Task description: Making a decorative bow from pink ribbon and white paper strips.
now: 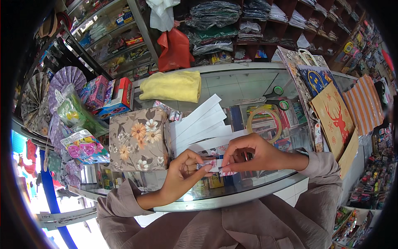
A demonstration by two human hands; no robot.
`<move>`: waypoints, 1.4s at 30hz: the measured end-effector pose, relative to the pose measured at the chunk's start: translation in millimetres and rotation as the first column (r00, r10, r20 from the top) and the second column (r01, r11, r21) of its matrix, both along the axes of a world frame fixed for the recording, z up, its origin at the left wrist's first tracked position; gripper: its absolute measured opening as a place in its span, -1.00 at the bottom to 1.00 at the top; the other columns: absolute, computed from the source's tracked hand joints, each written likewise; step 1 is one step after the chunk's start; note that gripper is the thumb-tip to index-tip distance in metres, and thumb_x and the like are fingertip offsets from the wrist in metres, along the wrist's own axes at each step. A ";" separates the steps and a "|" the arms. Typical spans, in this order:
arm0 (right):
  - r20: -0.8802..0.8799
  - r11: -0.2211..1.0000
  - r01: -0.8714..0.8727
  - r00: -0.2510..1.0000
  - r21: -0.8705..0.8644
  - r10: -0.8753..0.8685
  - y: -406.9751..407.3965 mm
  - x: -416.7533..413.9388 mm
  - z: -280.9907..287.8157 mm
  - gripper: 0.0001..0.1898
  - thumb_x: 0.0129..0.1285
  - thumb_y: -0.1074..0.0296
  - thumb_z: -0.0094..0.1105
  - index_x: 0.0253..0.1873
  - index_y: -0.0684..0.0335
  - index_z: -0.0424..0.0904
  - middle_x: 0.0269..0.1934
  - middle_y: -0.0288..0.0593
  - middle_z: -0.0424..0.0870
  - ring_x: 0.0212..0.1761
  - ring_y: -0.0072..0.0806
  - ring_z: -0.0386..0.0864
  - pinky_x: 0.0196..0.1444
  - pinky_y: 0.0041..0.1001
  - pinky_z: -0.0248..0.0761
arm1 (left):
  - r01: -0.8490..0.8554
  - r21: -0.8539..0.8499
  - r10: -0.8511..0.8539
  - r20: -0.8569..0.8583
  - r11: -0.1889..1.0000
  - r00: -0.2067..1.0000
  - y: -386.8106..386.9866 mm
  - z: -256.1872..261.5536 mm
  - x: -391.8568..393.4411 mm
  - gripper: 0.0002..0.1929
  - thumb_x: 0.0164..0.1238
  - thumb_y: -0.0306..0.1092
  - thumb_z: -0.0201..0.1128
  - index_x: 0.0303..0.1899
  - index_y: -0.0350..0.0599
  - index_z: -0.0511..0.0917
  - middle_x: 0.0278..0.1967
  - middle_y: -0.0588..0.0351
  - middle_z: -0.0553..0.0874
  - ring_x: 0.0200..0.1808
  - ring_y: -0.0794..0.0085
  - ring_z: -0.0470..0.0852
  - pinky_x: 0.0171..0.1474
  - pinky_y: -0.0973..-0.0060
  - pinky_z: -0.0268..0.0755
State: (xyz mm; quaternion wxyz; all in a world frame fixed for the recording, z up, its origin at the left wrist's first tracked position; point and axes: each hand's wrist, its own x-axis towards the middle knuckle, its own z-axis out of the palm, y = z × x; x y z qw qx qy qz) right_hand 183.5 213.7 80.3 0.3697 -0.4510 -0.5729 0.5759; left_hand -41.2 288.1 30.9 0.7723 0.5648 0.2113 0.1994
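A small folded strip of floral paper (215, 165), white on its inner face, is stretched between my two hands above the glass counter. My left hand (185, 174) pinches its left end between thumb and fingers. At the other end, my right hand (248, 155) grips it with thumb and index finger. Behind my hands lie several white paper strips (199, 119), fanned out. To the left sits a box wrapped in brown floral paper (138, 140). A roll of clear tape (249, 123) lies flat beyond my right hand, and scissors with green-and-black handles (275, 101) rest farther back.
A folded yellow cloth (171, 86) lies at the counter's back. Paper gift bags, one with a red reindeer (337, 119), stand at the right. Packaged toys (85, 146) and paper fans (67, 84) crowd the left. The counter's metal front edge (236, 199) runs before me.
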 end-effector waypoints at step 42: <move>-0.105 0.999 0.049 0.993 0.006 -0.048 -5.8 -6.0 -14.2 -0.85 0.14 0.51 0.31 -0.18 0.31 0.60 -0.23 -0.24 0.57 -0.18 -0.63 0.58 -0.15 -0.67 0.47 | 0.071 0.115 -0.047 -0.194 0.991 0.980 -6.7 14.8 6.4 -0.81 0.14 -0.53 0.36 -0.19 -0.31 0.64 -0.22 0.05 0.71 -0.17 0.56 0.63 0.00 0.57 0.43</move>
